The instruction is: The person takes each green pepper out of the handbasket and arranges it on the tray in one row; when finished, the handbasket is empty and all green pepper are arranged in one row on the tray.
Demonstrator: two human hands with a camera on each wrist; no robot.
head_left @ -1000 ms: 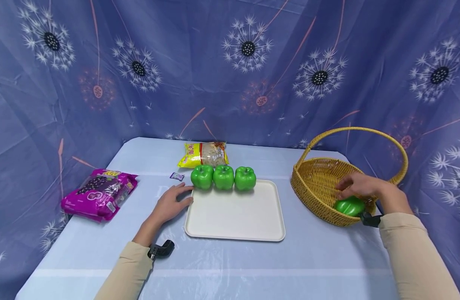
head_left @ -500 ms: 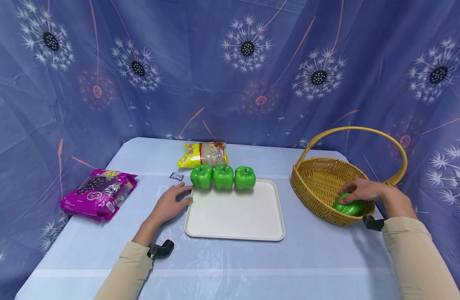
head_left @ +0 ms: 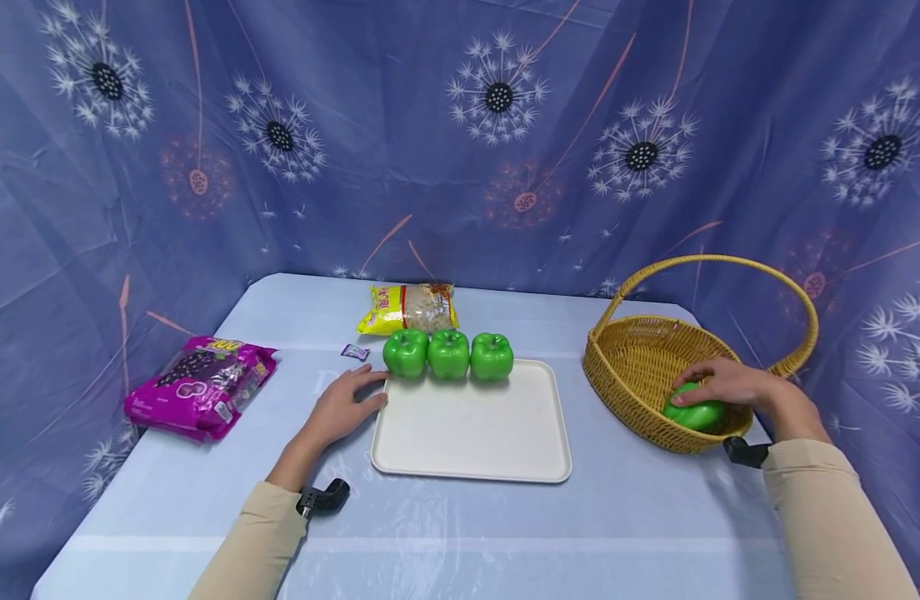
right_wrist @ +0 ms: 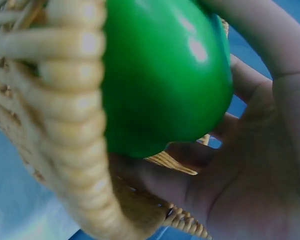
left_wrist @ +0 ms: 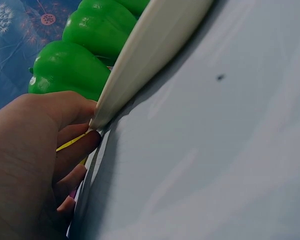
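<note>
My right hand [head_left: 737, 387] reaches inside the wicker basket [head_left: 613, 392] and grips a green bell pepper [head_left: 692, 415], thumb and fingers curled about it. Close up in the right wrist view, the pepper [right_wrist: 165, 75] shows just behind the basket's woven rim [right_wrist: 75, 100]. At the left edge of the cream tray [head_left: 471, 433], my left hand [head_left: 343, 406] rests with relaxed fingers, its fingertips at the rim. Three green bell peppers [head_left: 448, 354] stand in a row along the tray's back edge, toward its left side.
Behind the row lies a yellow and clear snack bag [head_left: 411, 308]. A small purple wrapped candy [head_left: 355, 352] is left of the peppers. Farther left sits a large magenta bag [head_left: 201, 389]. A blue patterned curtain [head_left: 400, 167] hangs around the table [head_left: 460, 533]. The basket's tall handle [head_left: 718, 260] arches above it.
My right hand has lowered onto the pepper in the basket and taken hold of it; the pepper has shifted slightly left. The left hand and tray have stayed in place.
</note>
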